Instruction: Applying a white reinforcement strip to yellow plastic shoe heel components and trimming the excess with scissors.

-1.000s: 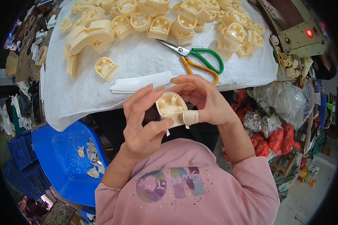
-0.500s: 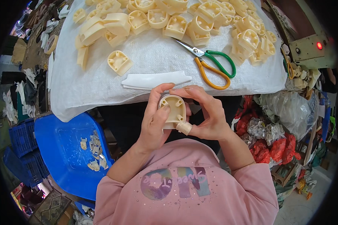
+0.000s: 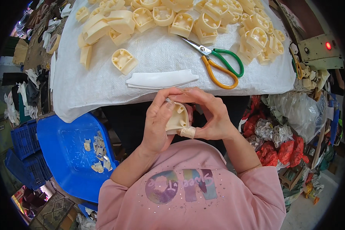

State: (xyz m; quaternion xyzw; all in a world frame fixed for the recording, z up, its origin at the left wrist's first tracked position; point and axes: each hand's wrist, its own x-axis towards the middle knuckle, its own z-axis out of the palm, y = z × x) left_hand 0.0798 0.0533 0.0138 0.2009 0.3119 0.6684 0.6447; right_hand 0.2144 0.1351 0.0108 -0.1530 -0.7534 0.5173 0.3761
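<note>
A cream plastic shoe heel (image 3: 176, 119), D-shaped and hollow with small pegs inside, is held in front of my chest. My left hand (image 3: 155, 120) grips its left side, the thumb over the rim. My right hand (image 3: 215, 117) curves round the other side, its fingertips meeting the left ones at the far edge. A pale wrapping (image 3: 187, 132) covers the right thumb tip, which presses at the heel's lower right corner. A whitish edge shows along the heel's outer wall; my fingers hide most of it.
Beyond my hands, white curved strips (image 3: 161, 79) lie on a white sheet (image 3: 92, 82). Scissors (image 3: 212, 57) with green and orange handles rest to their right. Many cream heels (image 3: 143, 20) are piled behind. A blue chair (image 3: 67, 153) with scraps stands left; red bags (image 3: 285, 152) sit right.
The heel has turned and tilted within my hands, its open face now partly behind the left thumb. My right fingers have drawn in closer over its far edge.
</note>
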